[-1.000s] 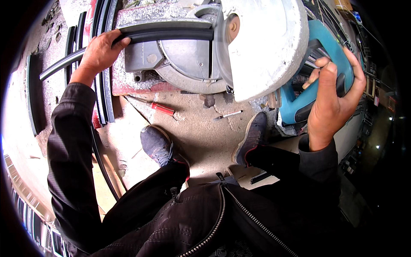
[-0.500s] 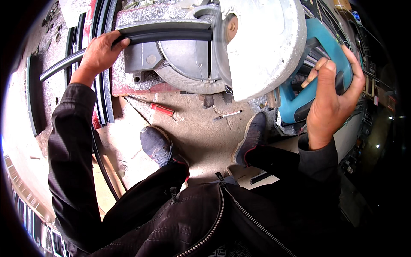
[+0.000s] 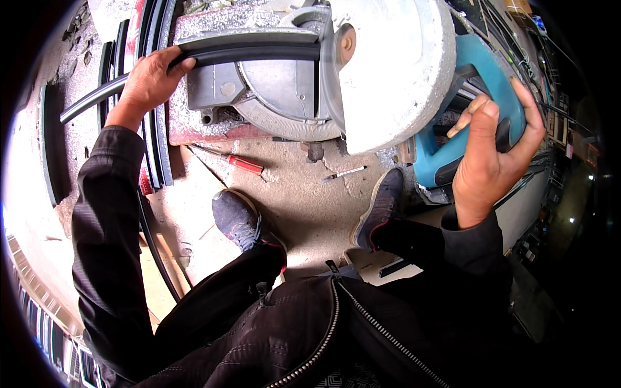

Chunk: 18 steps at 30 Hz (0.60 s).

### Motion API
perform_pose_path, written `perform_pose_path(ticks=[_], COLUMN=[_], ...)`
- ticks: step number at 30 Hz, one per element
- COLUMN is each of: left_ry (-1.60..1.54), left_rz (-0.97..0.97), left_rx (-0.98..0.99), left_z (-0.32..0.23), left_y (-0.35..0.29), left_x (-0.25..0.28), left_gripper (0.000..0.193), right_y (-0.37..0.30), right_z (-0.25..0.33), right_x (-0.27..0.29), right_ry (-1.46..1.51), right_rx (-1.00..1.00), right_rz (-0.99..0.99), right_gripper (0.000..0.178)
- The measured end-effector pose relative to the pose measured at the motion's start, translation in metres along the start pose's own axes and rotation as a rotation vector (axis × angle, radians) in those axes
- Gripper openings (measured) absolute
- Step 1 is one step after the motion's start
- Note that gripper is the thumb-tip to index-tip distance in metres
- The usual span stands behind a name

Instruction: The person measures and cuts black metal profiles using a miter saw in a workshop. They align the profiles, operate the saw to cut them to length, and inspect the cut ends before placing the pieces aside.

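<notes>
My left hand (image 3: 151, 83) is closed around a long black profile strip (image 3: 252, 53), pressing it along the grey base (image 3: 278, 87) of a mitre saw. The strip's right end reaches the saw blade (image 3: 333, 71), whose disc looks smeared as if spinning. A large white guard (image 3: 394, 71) covers most of the blade. My right hand (image 3: 493, 145) is wrapped around the saw's teal handle (image 3: 427, 161), thumb on its near side. Part of its fingers is hidden behind the handle.
Several dark profile strips (image 3: 155, 129) lie left of the saw. A red-handled screwdriver (image 3: 244, 164) and a white pen-like stick (image 3: 345, 172) lie on the floor before my shoes (image 3: 236, 216). Cables and clutter (image 3: 517, 52) fill the far right. Pale shavings coat the saw's board (image 3: 184, 123).
The saw's guard and teal handle have shifted slightly left, and my right hand has moved with them. My left hand and the black profile strip stay where they were.
</notes>
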<state>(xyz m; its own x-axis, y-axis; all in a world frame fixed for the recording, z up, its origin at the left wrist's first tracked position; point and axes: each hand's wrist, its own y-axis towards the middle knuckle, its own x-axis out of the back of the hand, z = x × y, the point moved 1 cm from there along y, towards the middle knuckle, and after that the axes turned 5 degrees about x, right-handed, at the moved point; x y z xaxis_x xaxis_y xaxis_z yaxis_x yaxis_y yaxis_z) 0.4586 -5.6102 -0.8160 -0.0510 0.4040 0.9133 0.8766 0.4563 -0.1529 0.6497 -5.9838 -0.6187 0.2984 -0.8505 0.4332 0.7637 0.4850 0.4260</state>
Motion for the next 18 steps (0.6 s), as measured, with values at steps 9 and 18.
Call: perform_pose_path(ticks=[9,18], left_ry=[0.009,0.005], left_rz=[0.022,0.028], left_rx=[0.006,0.018], left_z=[0.0014,0.0007], left_y=[0.0008,0.0010], left_x=[-0.0004,0.0000], left_gripper=[0.041,0.041], right_y=[-0.0030,-0.0057], right_z=[0.0000,-0.0025], right_x=[-0.0001,-0.0018], right_ry=[0.004,-0.010], right_rx=[-0.011,0.016], right_rz=[0.003,-0.001], right_gripper=[0.045,0.044])
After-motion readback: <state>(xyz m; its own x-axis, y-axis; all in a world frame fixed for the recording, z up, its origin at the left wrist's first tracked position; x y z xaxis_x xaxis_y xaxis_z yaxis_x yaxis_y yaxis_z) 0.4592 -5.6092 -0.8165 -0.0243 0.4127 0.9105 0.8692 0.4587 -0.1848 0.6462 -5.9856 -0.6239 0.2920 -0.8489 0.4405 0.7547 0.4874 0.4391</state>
